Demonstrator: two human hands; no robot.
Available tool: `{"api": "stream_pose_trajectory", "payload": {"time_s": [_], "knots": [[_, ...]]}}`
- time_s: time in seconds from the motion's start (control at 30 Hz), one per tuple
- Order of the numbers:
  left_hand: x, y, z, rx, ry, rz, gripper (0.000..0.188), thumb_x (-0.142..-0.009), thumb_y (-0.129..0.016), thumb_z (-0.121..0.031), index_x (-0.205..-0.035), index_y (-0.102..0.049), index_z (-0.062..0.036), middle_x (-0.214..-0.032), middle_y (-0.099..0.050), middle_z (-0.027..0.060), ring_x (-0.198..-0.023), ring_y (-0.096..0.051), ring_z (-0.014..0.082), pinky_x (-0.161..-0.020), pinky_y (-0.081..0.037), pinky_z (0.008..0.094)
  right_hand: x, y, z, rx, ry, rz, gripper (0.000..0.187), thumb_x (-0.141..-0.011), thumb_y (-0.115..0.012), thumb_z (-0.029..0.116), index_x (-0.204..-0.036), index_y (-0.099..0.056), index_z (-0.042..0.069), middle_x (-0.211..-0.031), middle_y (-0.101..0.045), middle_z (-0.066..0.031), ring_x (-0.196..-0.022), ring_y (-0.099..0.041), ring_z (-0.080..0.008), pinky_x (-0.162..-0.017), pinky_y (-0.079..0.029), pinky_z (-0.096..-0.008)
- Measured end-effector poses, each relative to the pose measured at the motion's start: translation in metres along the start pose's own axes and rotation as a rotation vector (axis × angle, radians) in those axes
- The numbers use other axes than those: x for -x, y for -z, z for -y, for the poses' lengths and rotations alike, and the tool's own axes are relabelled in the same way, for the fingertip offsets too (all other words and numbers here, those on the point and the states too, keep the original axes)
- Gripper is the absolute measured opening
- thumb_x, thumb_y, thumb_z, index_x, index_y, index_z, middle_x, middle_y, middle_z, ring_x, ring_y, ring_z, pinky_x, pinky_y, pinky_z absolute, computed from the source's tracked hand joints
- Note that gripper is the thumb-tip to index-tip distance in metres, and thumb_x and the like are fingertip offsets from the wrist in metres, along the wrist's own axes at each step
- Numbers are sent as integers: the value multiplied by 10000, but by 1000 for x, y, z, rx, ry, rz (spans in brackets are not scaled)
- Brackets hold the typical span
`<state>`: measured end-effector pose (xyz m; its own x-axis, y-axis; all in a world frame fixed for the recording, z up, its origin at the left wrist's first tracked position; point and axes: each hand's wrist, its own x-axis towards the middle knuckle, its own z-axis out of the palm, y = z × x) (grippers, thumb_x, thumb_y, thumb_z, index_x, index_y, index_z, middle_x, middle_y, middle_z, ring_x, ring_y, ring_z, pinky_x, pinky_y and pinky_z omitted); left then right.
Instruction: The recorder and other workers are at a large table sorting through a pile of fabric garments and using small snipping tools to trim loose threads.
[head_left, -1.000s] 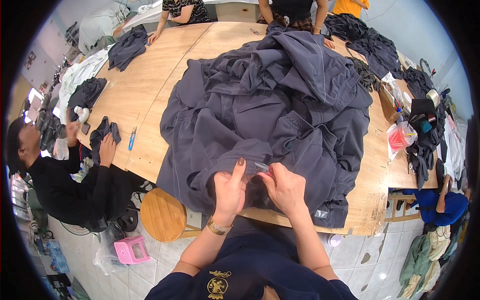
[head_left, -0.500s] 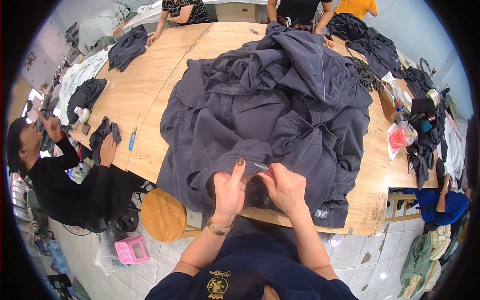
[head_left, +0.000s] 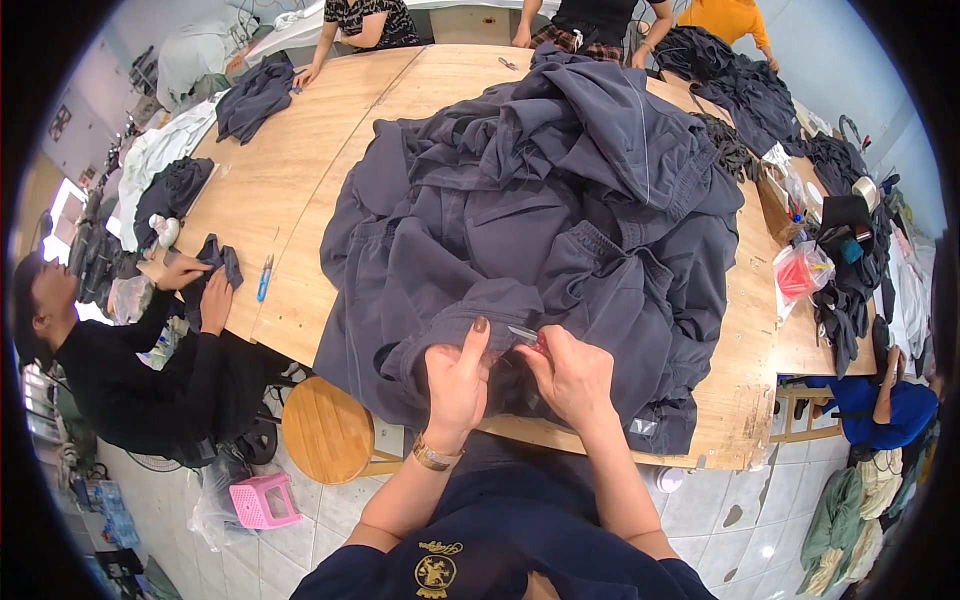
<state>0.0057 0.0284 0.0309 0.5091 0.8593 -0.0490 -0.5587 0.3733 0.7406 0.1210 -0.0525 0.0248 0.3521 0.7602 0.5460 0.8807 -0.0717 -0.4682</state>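
Note:
A big heap of dark grey garments (head_left: 520, 215) with elasticated waists lies on the wooden table in front of me. At its near edge, my left hand (head_left: 456, 390) is closed on a grey garment (head_left: 478, 305), the thumb pointing up along the fabric. My right hand (head_left: 577, 375) grips a pair of thread snips (head_left: 522, 334); the metal blades point left toward the left thumb, and a bit of the red handle shows between the fingers. Whether the blades touch any thread is too small to tell.
Blue-handled snips (head_left: 264, 278) lie on the tabletop (head_left: 310, 200) to the left. There a person in black handles a small dark cloth (head_left: 222, 262). Other people stand at the far side. A round wooden stool (head_left: 327, 430) and a pink stool (head_left: 263, 500) stand lower left.
My hands have hardly moved. The person at the left has lowered a raised hand to the cloth. At the far side, a person in black has shifted their hands away from the heap.

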Motion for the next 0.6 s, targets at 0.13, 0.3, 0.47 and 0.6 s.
{"api": "stream_pose_trajectory", "payload": {"time_s": [0.13,0.3,0.47,0.6], "knots": [[2,3,0,-15,6,17,186,-923,-540,-77,-1007,-588,82,-994,-624,114,-868,-613,167,-775,-510,298,-1,1,2,-16,6,-3,283,-823,-643,318,-779,-515,70,-599,-534,-58,-486,-553,-224,-448,-419,-312],[3,0,-3,-24,18,12,180,-925,-534,-73,-987,-596,84,-997,-626,114,-866,-612,164,-771,-508,297,0,1,2,-27,3,2,279,-825,-641,316,-781,-520,69,-603,-539,-62,-490,-555,-228,-449,-419,-314],[2,-1,-5,-26,0,34,202,-931,-523,-81,-1017,-585,91,-1017,-626,127,-889,-613,173,-793,-507,301,1,2,1,-42,-22,-8,277,-825,-642,310,-782,-523,64,-616,-552,-67,-497,-558,-237,-452,-418,-319],[1,-2,-9,-33,26,50,226,-938,-508,-97,-1055,-568,87,-1020,-628,130,-905,-619,190,-819,-512,316,0,6,0,-66,-23,-1,266,-822,-647,297,-788,-527,62,-626,-561,-71,-509,-566,-242,-460,-422,-322]]}}
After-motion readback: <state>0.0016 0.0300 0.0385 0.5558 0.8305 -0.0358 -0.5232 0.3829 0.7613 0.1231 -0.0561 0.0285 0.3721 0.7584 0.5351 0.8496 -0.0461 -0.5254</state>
